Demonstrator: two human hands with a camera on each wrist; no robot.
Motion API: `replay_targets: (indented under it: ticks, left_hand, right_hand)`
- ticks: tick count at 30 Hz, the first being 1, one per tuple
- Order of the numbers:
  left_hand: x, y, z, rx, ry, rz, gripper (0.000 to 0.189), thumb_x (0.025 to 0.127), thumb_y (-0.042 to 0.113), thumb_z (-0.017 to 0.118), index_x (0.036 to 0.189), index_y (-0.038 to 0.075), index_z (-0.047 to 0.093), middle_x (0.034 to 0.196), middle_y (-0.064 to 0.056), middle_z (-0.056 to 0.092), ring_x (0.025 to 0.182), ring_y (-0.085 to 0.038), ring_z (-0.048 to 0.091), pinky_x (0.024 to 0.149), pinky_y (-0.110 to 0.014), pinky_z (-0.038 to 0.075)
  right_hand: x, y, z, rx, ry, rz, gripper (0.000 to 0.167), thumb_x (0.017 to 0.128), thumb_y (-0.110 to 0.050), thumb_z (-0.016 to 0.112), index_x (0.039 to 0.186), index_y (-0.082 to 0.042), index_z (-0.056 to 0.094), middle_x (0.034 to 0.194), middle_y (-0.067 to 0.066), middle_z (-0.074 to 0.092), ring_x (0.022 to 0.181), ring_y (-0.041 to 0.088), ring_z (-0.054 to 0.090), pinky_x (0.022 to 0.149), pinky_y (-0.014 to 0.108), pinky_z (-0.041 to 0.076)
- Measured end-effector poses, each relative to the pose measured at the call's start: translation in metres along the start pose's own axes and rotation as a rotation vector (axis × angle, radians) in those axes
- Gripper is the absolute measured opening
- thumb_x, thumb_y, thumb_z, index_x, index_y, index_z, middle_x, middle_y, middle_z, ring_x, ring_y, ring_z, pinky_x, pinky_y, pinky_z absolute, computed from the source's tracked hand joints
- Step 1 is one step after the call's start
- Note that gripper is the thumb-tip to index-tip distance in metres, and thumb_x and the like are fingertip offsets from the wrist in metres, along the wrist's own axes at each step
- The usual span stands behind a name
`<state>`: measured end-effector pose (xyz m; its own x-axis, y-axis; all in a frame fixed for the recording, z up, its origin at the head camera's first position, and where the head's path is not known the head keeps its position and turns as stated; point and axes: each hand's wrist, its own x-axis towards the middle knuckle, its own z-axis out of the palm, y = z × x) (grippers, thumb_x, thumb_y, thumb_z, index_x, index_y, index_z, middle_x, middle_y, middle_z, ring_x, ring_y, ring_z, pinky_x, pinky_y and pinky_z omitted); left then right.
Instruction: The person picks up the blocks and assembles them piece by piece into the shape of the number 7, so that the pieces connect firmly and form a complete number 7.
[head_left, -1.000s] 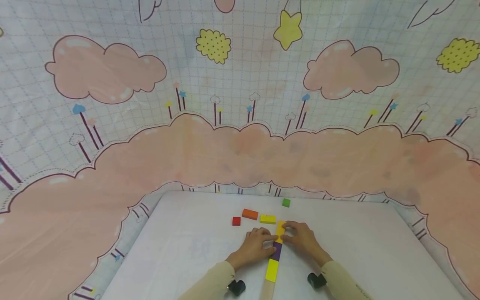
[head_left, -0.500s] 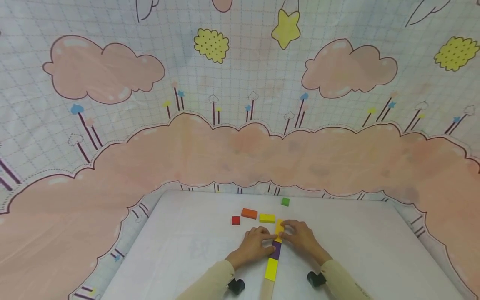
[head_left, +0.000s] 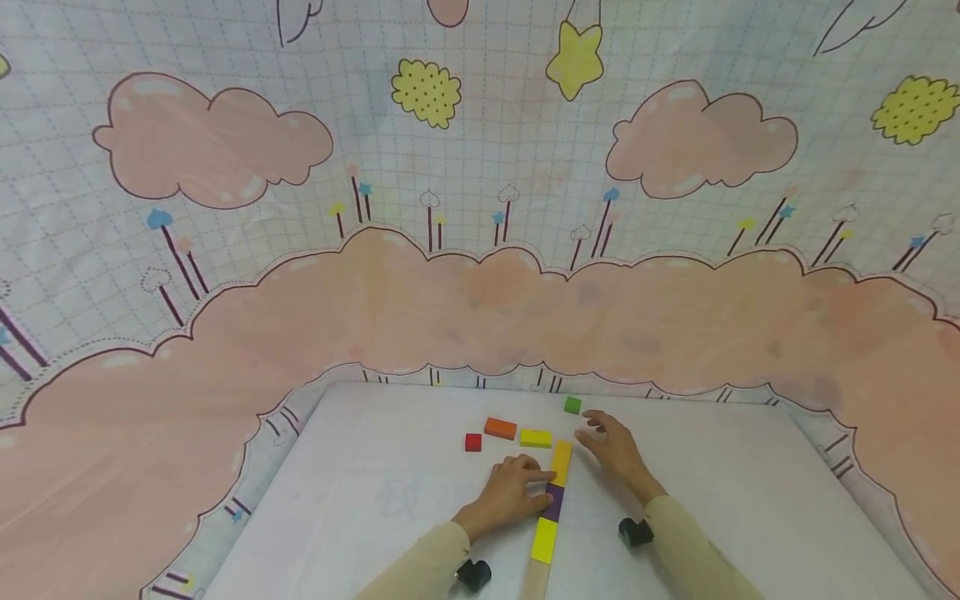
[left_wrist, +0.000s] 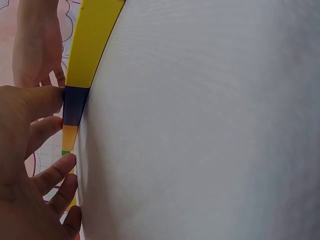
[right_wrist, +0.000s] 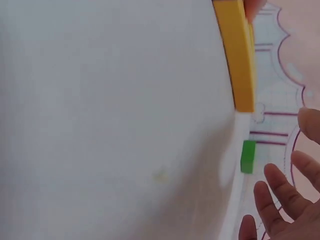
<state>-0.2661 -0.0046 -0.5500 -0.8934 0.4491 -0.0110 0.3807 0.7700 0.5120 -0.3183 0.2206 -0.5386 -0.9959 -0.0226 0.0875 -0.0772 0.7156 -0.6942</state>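
Observation:
A row of blocks runs up the table: a wooden-coloured block [head_left: 535, 581], a yellow block [head_left: 544, 540], a purple block [head_left: 554, 503] and an orange-yellow block [head_left: 561, 463]. My left hand [head_left: 508, 498] lies along the row's left side. In the left wrist view its thumb [left_wrist: 46, 101] touches the purple block [left_wrist: 75, 105] and its index finger reaches to where purple meets orange-yellow. My right hand [head_left: 615, 450] holds nothing, raised to the right of the row's far end. Just beyond its fingertips sits a green cube [head_left: 573, 405], also visible in the right wrist view.
Left of the row's far end lie a second yellow block [head_left: 536, 438], an orange block [head_left: 500, 428] and a red cube [head_left: 473, 442]. The white table [head_left: 360, 483] ends at the back against a cloud-patterned cloth [head_left: 480, 308].
My right hand has let go of the orange-yellow block and moved away to the right and farther back, towards the green cube. My left hand has stayed at the row.

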Motion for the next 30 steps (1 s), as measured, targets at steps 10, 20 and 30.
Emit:
replay_targets:
  ticks: [10, 20, 30]
  left_hand:
    - [-0.002, -0.001, -0.002, -0.005, 0.004, 0.016, 0.040, 0.089, 0.043, 0.069, 0.128, 0.041, 0.063, 0.121, 0.008, 0.058, 0.109, -0.014, 0.048, 0.094, -0.034, 0.041]
    - [-0.002, 0.001, -0.004, -0.001, 0.007, 0.017, 0.040, 0.089, 0.043, 0.069, 0.129, 0.040, 0.063, 0.121, 0.007, 0.059, 0.109, -0.014, 0.048, 0.093, -0.033, 0.041]
    - [-0.003, 0.002, -0.004, 0.000, 0.009, 0.002, 0.039, 0.089, 0.043, 0.070, 0.127, 0.042, 0.064, 0.120, 0.007, 0.059, 0.107, -0.014, 0.048, 0.092, -0.033, 0.041]
  right_hand:
    - [0.022, 0.004, -0.001, -0.010, 0.018, 0.019, 0.042, 0.095, -0.026, 0.063, 0.133, -0.008, 0.055, 0.129, 0.019, 0.059, 0.119, 0.036, 0.054, 0.103, 0.053, 0.044]
    - [0.038, 0.007, 0.006, 0.043, 0.056, 0.061, 0.039, 0.095, -0.021, 0.061, 0.130, -0.005, 0.057, 0.127, 0.022, 0.059, 0.117, 0.037, 0.053, 0.101, 0.053, 0.044]
    - [0.052, 0.010, 0.018, 0.015, 0.100, 0.118, 0.038, 0.095, -0.022, 0.061, 0.130, -0.007, 0.059, 0.127, 0.019, 0.061, 0.117, 0.036, 0.054, 0.104, 0.059, 0.035]
